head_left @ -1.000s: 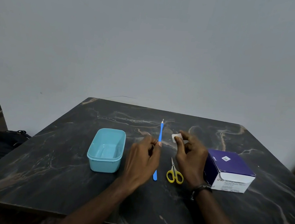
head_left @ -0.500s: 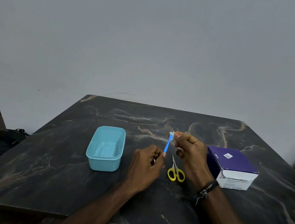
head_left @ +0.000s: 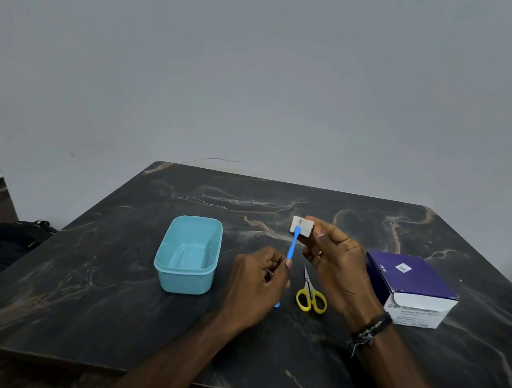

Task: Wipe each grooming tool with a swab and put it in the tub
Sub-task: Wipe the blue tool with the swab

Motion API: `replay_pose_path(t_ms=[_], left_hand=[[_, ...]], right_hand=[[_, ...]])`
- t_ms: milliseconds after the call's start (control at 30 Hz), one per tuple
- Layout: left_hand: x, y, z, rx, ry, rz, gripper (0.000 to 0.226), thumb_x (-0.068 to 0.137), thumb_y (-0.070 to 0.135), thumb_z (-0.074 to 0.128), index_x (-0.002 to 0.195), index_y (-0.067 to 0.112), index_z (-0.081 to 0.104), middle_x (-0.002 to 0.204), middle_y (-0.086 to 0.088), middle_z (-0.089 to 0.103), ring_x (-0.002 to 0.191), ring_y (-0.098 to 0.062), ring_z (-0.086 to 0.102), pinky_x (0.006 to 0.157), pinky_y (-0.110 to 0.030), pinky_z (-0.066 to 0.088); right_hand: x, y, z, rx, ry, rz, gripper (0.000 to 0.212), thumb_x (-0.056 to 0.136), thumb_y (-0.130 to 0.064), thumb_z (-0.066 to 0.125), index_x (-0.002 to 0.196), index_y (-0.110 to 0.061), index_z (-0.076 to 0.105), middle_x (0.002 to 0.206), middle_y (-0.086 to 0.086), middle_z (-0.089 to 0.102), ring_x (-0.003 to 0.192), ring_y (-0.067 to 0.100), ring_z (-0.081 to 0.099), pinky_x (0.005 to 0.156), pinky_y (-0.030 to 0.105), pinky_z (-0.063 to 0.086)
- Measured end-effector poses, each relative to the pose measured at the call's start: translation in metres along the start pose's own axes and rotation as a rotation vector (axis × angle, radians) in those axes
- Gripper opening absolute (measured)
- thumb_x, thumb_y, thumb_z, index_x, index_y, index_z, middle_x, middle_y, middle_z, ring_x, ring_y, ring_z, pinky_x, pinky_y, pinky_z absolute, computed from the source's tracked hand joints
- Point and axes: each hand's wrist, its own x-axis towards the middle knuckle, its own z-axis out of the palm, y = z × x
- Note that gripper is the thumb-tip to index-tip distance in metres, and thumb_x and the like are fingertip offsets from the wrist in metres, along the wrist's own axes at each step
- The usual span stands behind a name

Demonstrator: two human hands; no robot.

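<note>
Wiping step is on w/ the first tool: left hand [head_left: 257, 286] grips the blue tool [head_left: 291, 249] raised over the table [head_left: 111, 273], tip against the swab [head_left: 301, 226] pinched in right hand [head_left: 340, 267]. Next, prob. rub swab along the tip, then drop tool into the tub [head_left: 189, 254] at left; scissors [head_left: 310, 292] lie unwiped between the hands.

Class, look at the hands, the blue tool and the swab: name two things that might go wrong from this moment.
1. The left hand grips the blue tool low on its handle, so the thin tip pressed into the swab might pierce it and prick the right hand behind.
2. The yellow scissors lie just below both hands; a lowered wrist may knock them.
</note>
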Motion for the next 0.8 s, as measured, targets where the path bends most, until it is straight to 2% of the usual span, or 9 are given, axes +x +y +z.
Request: replay_pose_path(t_ms=[100,167,233,300,367,433,500,633,800], left_hand=[[0.0010,-0.0014,-0.0006,0.003,0.009,0.004,0.012,0.093,0.019,0.060,0.086,0.011,0.066,0.065,0.004,0.067,0.059,-0.009,0.066,0.052,-0.015,0.051],[0.0009,-0.0016,-0.0012,-0.002,0.012,0.012,0.012,0.093,0.019,0.060,0.087,0.010,0.066,0.064,0.006,0.066,0.059,-0.008,0.065,0.052,-0.014,0.049],[0.0001,-0.0003,-0.0018,0.010,0.008,0.039,0.010,0.093,0.019,0.061,0.088,0.012,0.067,0.064,0.008,0.065,0.059,-0.007,0.065,0.051,-0.015,0.049],[-0.0006,-0.0002,-0.0025,0.017,0.006,0.062,0.009,0.093,0.020,0.060,0.088,0.016,0.066,0.064,0.006,0.065,0.059,-0.011,0.065,0.051,-0.024,0.052],[-0.0007,-0.0011,-0.0025,0.032,0.013,0.095,0.011,0.093,0.023,0.059,0.085,0.017,0.065,0.064,0.005,0.065,0.055,-0.014,0.063,0.051,-0.034,0.052],[-0.0003,-0.0016,-0.0024,0.044,0.017,0.120,0.013,0.092,0.024,0.059,0.083,0.017,0.065,0.064,0.004,0.065,0.054,-0.016,0.061,0.051,-0.039,0.050],[-0.0005,-0.0012,-0.0023,0.043,0.007,0.131,0.012,0.093,0.022,0.059,0.085,0.016,0.066,0.065,0.004,0.065,0.055,-0.017,0.061,0.051,-0.041,0.050],[-0.0014,-0.0010,-0.0025,0.061,-0.004,0.144,0.015,0.092,0.027,0.057,0.088,0.016,0.066,0.067,0.002,0.066,0.057,-0.018,0.062,0.053,-0.042,0.050],[-0.0020,0.0012,-0.0023,0.069,0.000,0.159,0.014,0.091,0.024,0.058,0.086,0.015,0.067,0.068,-0.001,0.066,0.056,-0.019,0.060,0.052,-0.039,0.049]], right_hand=[[0.0013,0.0013,-0.0011,-0.026,-0.020,-0.037,0.054,0.058,-0.040,0.083,0.102,-0.011,0.069,0.102,0.007,0.075,0.091,0.015,0.071,0.071,0.025,0.054],[0.0022,0.0031,-0.0025,-0.041,0.000,-0.046,0.048,0.059,-0.036,0.083,0.099,-0.012,0.068,0.100,0.008,0.075,0.091,0.017,0.071,0.072,0.028,0.053],[0.0025,0.0040,-0.0037,-0.046,0.000,-0.058,0.055,0.055,-0.040,0.087,0.099,-0.013,0.067,0.101,0.011,0.075,0.092,0.021,0.072,0.070,0.027,0.053],[0.0021,0.0038,-0.0033,-0.068,-0.012,-0.062,0.071,0.046,-0.048,0.090,0.103,-0.013,0.067,0.103,0.013,0.074,0.095,0.026,0.071,0.068,0.025,0.054],[0.0020,0.0035,-0.0037,-0.092,-0.036,-0.060,0.075,0.046,-0.051,0.090,0.106,-0.012,0.067,0.105,0.012,0.074,0.097,0.027,0.071,0.076,0.031,0.053],[0.0019,0.0031,-0.0034,-0.097,-0.064,-0.049,0.074,0.049,-0.051,0.089,0.106,-0.009,0.067,0.106,0.013,0.073,0.096,0.026,0.071,0.084,0.038,0.051],[0.0009,0.0032,-0.0033,-0.109,-0.091,-0.042,0.072,0.052,-0.052,0.087,0.105,-0.007,0.069,0.108,0.013,0.073,0.095,0.024,0.071,0.085,0.040,0.050],[-0.0006,0.0016,-0.0029,-0.128,-0.116,-0.026,0.068,0.055,-0.052,0.086,0.101,-0.005,0.070,0.109,0.013,0.072,0.092,0.020,0.071,0.078,0.034,0.050],[-0.0008,-0.0006,-0.0031,-0.099,-0.116,-0.015,0.062,0.051,-0.052,0.086,0.092,-0.008,0.073,0.105,0.013,0.073,0.087,0.019,0.071,0.070,0.027,0.054]])
